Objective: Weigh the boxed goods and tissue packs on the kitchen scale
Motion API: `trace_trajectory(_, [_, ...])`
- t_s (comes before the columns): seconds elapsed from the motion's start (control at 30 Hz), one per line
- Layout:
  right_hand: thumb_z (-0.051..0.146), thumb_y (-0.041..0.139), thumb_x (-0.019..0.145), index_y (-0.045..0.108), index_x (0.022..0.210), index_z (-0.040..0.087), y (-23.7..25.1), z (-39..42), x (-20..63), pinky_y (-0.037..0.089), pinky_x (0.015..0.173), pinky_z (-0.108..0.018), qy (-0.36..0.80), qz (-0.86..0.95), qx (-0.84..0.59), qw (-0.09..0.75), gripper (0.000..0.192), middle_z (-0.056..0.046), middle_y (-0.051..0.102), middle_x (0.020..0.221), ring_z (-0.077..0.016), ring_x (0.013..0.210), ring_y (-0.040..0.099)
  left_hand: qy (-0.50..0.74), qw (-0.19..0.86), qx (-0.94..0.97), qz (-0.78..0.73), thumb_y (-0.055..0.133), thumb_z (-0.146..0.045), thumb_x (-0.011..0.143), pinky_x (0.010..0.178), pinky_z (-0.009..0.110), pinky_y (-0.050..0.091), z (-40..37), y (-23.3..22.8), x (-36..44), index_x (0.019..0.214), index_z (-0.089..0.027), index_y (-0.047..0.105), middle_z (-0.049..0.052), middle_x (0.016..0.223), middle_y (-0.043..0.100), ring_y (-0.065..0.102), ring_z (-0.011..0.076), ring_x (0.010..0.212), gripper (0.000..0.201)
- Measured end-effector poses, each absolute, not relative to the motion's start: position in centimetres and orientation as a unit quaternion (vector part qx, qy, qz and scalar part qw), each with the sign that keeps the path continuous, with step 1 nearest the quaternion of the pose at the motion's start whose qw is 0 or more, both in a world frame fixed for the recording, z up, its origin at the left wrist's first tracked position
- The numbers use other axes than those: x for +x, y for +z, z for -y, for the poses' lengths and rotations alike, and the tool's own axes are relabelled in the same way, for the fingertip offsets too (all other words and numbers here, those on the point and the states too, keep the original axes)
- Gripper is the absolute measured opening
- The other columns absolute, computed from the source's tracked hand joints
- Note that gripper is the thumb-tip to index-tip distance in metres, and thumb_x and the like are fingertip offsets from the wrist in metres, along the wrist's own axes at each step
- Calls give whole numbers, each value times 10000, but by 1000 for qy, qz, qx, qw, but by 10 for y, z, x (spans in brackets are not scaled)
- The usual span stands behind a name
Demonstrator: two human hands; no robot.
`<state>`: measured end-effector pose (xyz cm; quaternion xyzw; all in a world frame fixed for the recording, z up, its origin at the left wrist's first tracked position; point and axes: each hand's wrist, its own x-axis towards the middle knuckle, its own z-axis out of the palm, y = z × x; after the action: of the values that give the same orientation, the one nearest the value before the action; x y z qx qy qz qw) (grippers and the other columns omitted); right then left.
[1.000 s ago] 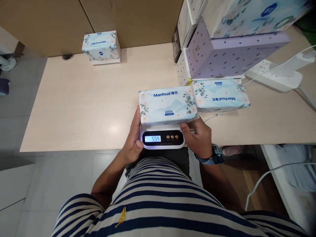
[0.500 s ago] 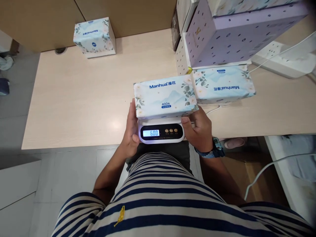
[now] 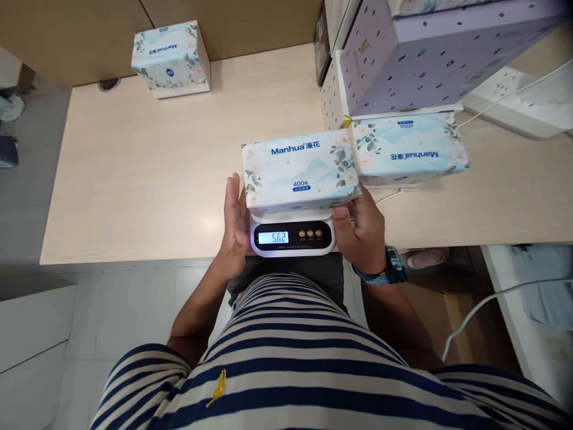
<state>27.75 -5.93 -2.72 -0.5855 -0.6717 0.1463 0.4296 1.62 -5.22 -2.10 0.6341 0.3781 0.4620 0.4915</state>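
At the front edge of the table, I have the white scale with the front tissue pack lying across it, printed face up, its right end jutting past the scale's body. My left hand stands open beside them, fingers raised near the pack's left end; whether it touches either I cannot tell. My right hand is tucked in on the other side, thumb at the scale's right flank just below the pack's front edge, the other fingers mostly hidden, so I cannot say whether it grips or merely steadies. Both hands are well apart, scale and pack between them. The lit display reads 5.62.

For a figure worth trusting, I judge, any lift or press from the right fingers should go, and the pack would be better centred so that it bears on the scale alone. I would also check its right end against the neighbouring pack; from this angle I cannot tell whether they touch. With the scale so near the edge, I would nudge it gently inward and squeeze the pack lightly, since its soft wrap probably dents
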Motion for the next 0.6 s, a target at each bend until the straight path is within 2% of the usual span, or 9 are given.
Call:
trace_trajectory(0.13, [672,433,1076,507,1626,269,-28,60,277,632,1099,-577,148,670,-576,445,686,-165,699,1515,-371,1354,711,459,492,635,-380,314,-941,945,1436,608,182,53,-22,16,1740,-521,-44,-122,1889,-8,56,333,1765,967])
trace_trajectory(0.3, [549,572,1064,474,1663,318,-28,68,271,585,1188,-606,130,665,-540,499,650,-140,657,1578,-372,1457,651,513,361,635,-452,310,-783,1059,1443,614,72,59,-20,18,1729,-557,-14,-159,1877,-100,-118,295,1762,777])
trace_trajectory(0.43, [515,597,1064,401,1700,402,-25,75,260,576,1208,-595,236,604,-515,561,675,-102,533,1711,-346,1529,591,528,310,604,-511,283,-751,1078,1432,645,47,60,-16,18,1731,-531,-45,-120,1875,-161,-177,299,1753,763])
trace_trajectory(0.6, [544,606,1057,434,1680,427,-21,73,246,552,1245,-557,319,512,-503,619,657,-58,406,1802,-329,1614,498,518,335,601,-508,309,-741,1078,1439,618,4,59,-13,22,1742,-515,21,-81,1887,-113,-123,305,1763,758])
